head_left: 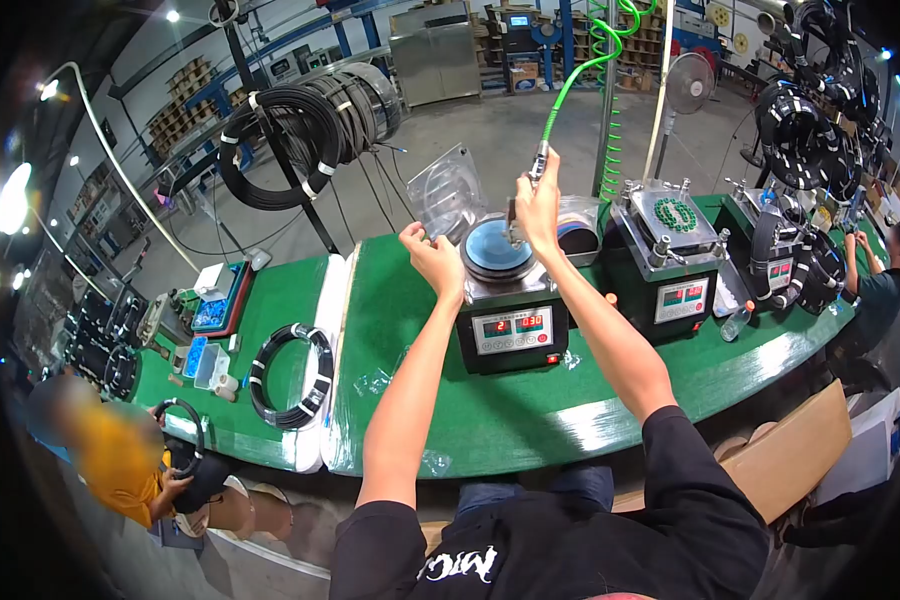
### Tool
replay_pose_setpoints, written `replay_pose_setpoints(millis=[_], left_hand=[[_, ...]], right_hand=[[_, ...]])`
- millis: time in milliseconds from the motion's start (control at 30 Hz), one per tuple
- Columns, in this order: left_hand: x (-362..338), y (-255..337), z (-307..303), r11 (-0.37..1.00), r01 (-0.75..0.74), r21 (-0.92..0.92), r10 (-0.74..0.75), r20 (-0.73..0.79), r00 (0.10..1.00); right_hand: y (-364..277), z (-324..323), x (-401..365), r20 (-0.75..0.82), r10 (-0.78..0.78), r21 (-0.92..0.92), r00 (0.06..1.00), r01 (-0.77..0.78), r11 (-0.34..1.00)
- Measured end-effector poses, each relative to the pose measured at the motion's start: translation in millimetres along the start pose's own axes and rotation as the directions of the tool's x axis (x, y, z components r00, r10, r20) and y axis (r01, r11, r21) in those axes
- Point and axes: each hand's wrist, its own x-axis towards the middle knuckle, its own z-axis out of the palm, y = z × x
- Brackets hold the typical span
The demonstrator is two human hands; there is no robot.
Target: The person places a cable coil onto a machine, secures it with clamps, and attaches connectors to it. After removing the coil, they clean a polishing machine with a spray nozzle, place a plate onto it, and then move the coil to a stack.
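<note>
My right hand (538,208) is closed round an air blow gun (541,163), hung from a green coiled hose (580,72). It is over the round blue pad (500,246) on top of a polishing machine (513,333) whose red display reads 2 and 0.30. To the left of the pad is my left hand (436,262), its fingers curled in near the lower edge of a raised clear cover (446,195). Whether those fingers hold anything is too small to make out.
A second machine (670,300) with a green ring fixture stands to the right, near a small bottle (738,322). Black cable coils (292,376) lie and hang around the green bench (410,400). One person in yellow (120,455) sits left; another person (875,290) works far right.
</note>
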Motion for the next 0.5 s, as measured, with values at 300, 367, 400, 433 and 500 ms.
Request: replay_pose_setpoints(millis=[300,367,400,433,500], left_hand=[[-5,13,-3,0.996,0.077,-0.04,-0.076,0.019,0.997],[-7,14,-6,0.996,0.084,-0.04,-0.083,0.021,0.996],[-7,12,-6,0.996,0.082,-0.044,-0.081,0.022,0.996],[-6,11,-4,0.996,0.079,-0.049,-0.078,0.021,0.997],[-4,8,-4,0.997,0.051,-0.049,-0.051,0.018,0.999]], right_hand=[[-2,-30,-8,0.112,-0.064,-0.139,0.992,0.079,0.987],[0,-26,-8,0.049,-0.037,-0.053,0.998,0.04,0.998],[1,-22,-11,0.049,-0.021,-0.022,0.999,0.023,1.0],[3,-17,-14,0.05,-0.009,0.011,0.999,0.008,1.0],[1,-2,-31,0.081,-0.009,0.075,0.997,0.003,0.997]])
